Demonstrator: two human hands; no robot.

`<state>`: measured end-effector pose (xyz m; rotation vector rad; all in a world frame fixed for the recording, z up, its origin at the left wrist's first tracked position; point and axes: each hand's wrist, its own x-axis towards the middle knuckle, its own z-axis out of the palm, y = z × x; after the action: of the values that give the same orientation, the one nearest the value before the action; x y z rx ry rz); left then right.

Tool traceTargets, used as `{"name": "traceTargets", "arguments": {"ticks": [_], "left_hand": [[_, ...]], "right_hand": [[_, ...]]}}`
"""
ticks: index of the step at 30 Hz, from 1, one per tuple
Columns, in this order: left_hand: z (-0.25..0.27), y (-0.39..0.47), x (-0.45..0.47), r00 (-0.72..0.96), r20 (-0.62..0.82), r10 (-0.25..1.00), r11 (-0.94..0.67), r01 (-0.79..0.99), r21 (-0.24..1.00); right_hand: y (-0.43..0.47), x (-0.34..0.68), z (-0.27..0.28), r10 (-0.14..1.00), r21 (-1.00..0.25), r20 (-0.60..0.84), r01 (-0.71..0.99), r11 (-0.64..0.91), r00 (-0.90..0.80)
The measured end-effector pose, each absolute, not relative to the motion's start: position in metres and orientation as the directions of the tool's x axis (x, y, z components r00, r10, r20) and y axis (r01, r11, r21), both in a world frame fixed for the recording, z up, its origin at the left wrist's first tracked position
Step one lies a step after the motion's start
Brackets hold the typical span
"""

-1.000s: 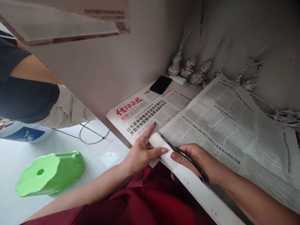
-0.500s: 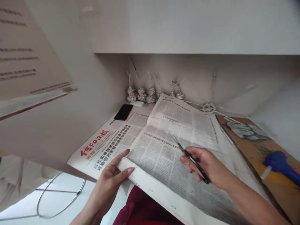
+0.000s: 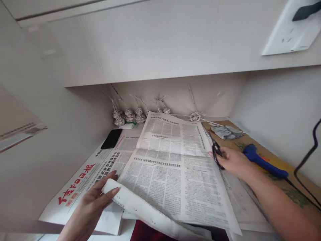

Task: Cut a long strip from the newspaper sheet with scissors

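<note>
While the left hand (image 3: 94, 198) pinches the folded near edge of the newspaper (image 3: 173, 177) on the counter (image 3: 137, 130), the right hand (image 3: 233, 162) holds scissors (image 3: 216, 153) by the newspaper's right edge; a phone (image 3: 111, 138) lies to its left.

Hands first, and it's two: one left hand (image 3: 94, 199), one right hand (image 3: 233, 162). Scissors (image 3: 216, 152)? One pair! Newspaper (image 3: 160, 174) sheets, at least two, the full tally impossible to call with the layers overlapping. Along the back, gourds (image 3: 119, 120): three in plain view, at least two more part-hidden, so five or better! One woven ring (image 3: 195, 116), one phone (image 3: 111, 138), one grey cloth (image 3: 227, 132), one blue glue gun (image 3: 264, 163), and up top, one socket (image 3: 288, 36) with one plug (image 3: 304, 12)!
</note>
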<state>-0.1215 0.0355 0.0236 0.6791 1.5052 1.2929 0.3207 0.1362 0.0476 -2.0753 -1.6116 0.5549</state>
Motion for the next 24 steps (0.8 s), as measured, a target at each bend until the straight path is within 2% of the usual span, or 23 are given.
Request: {"name": "traceTargets", "arguments": {"ticks": [3,7,12,16,20,24], "left_hand": [[0.032,0.044,-0.137,-0.397,-0.261,0.88,0.216,-0.154,0.964],[0.051,0.069,-0.15,-0.402,-0.259,0.878,0.208,-0.168,0.964],[0.065,0.124,-0.137,-0.238,-0.25,0.938,0.187,-0.257,0.948],[0.06,0.184,-0.121,-0.158,-0.291,0.944,0.238,-0.285,0.929],[0.044,0.241,-0.109,-0.113,-0.324,0.939,0.273,-0.324,0.906],[0.029,0.267,-0.1,-0.062,-0.298,0.952,0.248,-0.412,0.877]], "right_hand": [[0.16,0.317,0.056,0.962,-0.54,-0.125,0.797,-0.272,0.244],[0.191,0.318,0.057,0.935,-0.581,-0.219,0.733,-0.355,0.279],[0.211,0.316,0.047,0.904,-0.717,-0.289,0.555,-0.422,0.315],[0.217,0.317,0.041,0.895,-0.798,-0.285,0.432,-0.419,0.343],[0.223,0.32,0.033,0.889,-0.834,-0.257,0.377,-0.402,0.378],[0.227,0.326,0.024,0.914,-0.875,-0.135,0.387,-0.291,0.383]]}}
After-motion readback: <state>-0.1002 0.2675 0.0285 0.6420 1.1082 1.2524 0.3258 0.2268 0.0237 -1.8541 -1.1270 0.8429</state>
